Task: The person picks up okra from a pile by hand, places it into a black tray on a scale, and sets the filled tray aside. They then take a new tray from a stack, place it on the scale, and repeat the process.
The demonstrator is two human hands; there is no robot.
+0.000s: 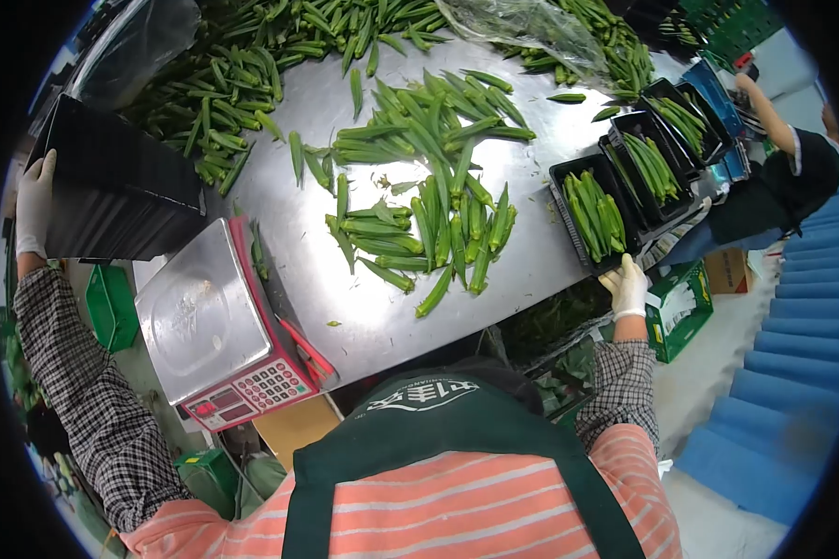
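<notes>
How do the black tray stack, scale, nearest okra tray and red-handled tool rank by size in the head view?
1. Black tray stack and scale: too alike to rank
2. Nearest okra tray
3. Red-handled tool

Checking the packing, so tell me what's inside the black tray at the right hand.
The black tray at the right hand holds green okra pods, laid mostly lengthwise. What lies beneath the pods is covered and cannot be seen.

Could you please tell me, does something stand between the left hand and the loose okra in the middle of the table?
Yes: the black stack. The left hand is at its outer side, and the loose okra lies beyond it on the metal table. The scale sits nearer the person, beside that path.
</notes>
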